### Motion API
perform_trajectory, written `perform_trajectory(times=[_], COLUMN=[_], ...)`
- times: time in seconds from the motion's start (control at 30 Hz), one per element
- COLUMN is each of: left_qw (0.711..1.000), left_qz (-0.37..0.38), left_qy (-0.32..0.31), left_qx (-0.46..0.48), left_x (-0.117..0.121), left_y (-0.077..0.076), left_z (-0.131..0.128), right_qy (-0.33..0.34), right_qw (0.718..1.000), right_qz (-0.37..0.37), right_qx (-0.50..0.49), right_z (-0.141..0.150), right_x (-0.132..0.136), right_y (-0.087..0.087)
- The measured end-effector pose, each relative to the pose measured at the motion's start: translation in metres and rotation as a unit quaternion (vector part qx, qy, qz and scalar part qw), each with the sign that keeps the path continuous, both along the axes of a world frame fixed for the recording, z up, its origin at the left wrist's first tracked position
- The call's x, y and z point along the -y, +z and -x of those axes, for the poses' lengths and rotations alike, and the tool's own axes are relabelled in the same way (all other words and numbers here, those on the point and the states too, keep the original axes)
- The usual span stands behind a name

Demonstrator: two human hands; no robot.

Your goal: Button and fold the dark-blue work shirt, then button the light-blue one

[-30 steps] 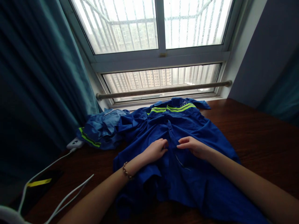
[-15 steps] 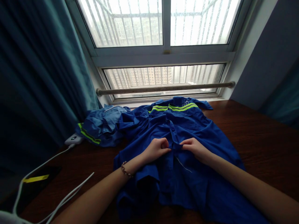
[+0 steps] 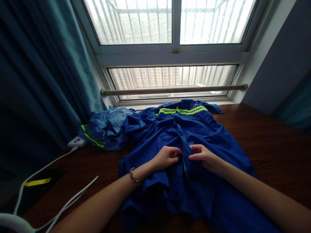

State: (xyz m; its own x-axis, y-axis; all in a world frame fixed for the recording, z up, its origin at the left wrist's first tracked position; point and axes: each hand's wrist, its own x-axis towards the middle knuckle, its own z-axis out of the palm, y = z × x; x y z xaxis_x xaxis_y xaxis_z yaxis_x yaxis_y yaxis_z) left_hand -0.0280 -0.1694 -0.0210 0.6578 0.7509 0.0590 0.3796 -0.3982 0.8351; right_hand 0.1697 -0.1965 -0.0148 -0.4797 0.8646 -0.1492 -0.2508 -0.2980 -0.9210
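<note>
A blue work jacket point(image 3: 218, 145) with yellow-green and grey reflective stripes across its chest lies spread on a dark wooden surface, collar toward the window. At its front opening, my right hand point(image 3: 206, 157) pinches the edge of the front placket and holds it slightly raised. My left hand point(image 3: 167, 157), with a braided bracelet on the wrist, is closed at the opposite side of the opening, its fingertips against the cloth. Whatever fine detail lies between the fingertips is too small to make out.
A crumpled blue garment point(image 3: 107, 126) with a reflective stripe lies left of the jacket. Beside it sits a white plug-like device point(image 3: 77, 141) with a white cable point(image 3: 46, 166). Behind are a metal bar point(image 3: 170, 91) and a window; a blue curtain point(image 3: 55, 64) hangs at left.
My right hand has lifted and turned the placket edge, opening the front a little. My left hand has shifted slightly right, closer to the opening. The view has moved slightly.
</note>
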Motion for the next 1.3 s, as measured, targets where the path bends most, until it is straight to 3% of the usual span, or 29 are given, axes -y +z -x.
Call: perform_trajectory(times=[0.23,0.4,0.57,0.7,0.87,1.3], left_qw=[1.000,0.994,0.977,0.969,0.968,0.945], left_qz=[-0.009,0.085,0.159,0.165,0.167,0.263], left_qy=[-0.007,0.017,0.033,0.046,0.034,0.054], left_qx=[-0.004,0.066,0.136,0.176,0.182,0.189], left_x=[-0.001,-0.003,-0.005,-0.003,-0.001,-0.005], left_y=[-0.001,-0.002,-0.005,-0.006,-0.005,0.006], left_z=[0.001,0.002,0.001,0.000,0.000,0.002], right_qy=[-0.003,-0.014,-0.046,-0.019,-0.037,-0.066], right_qw=[0.998,0.996,0.987,0.990,0.992,0.984], right_qz=[0.047,0.063,0.044,0.019,0.004,-0.044], right_qx=[-0.036,0.054,0.149,0.135,0.121,0.157], right_z=[-0.003,0.000,0.004,0.003,0.002,0.000], right_x=[0.002,0.001,-0.001,-0.008,-0.015,-0.007], right_y=[0.004,0.000,-0.008,-0.016,-0.022,-0.013])
